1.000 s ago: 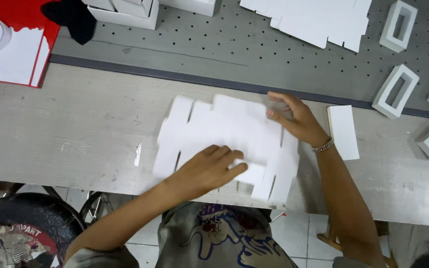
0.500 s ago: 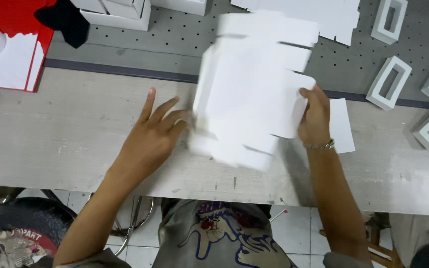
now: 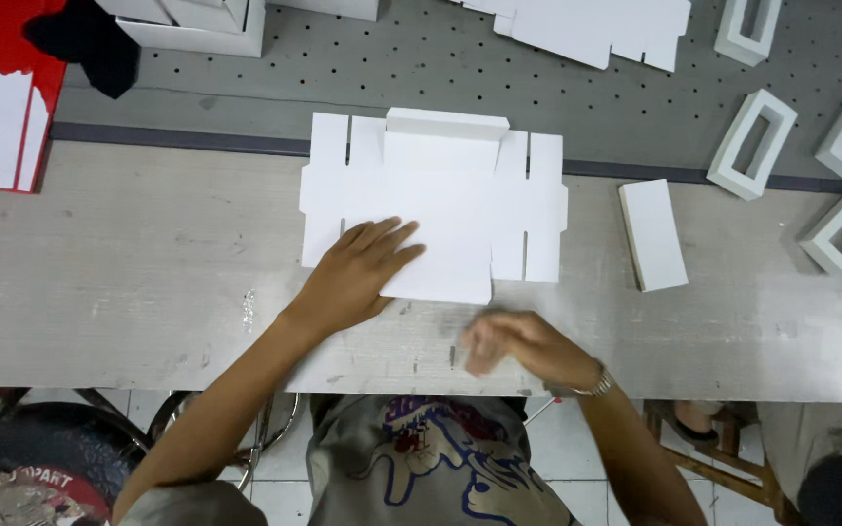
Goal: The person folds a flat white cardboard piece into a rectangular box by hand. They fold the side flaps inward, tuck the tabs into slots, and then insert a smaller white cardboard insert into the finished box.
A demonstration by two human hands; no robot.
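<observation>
Head view: left hand lies flat, fingers spread, on white die-cut cardboard blank. Right hand blurred near table edge, loosely curled, holding nothing visible.

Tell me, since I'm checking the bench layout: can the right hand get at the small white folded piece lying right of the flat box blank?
Probably yes. The right hand is empty and blurred near the table edge, and only bare table lies between it and the small white folded piece. The left hand presses on the flat box blank, well aside.
</observation>
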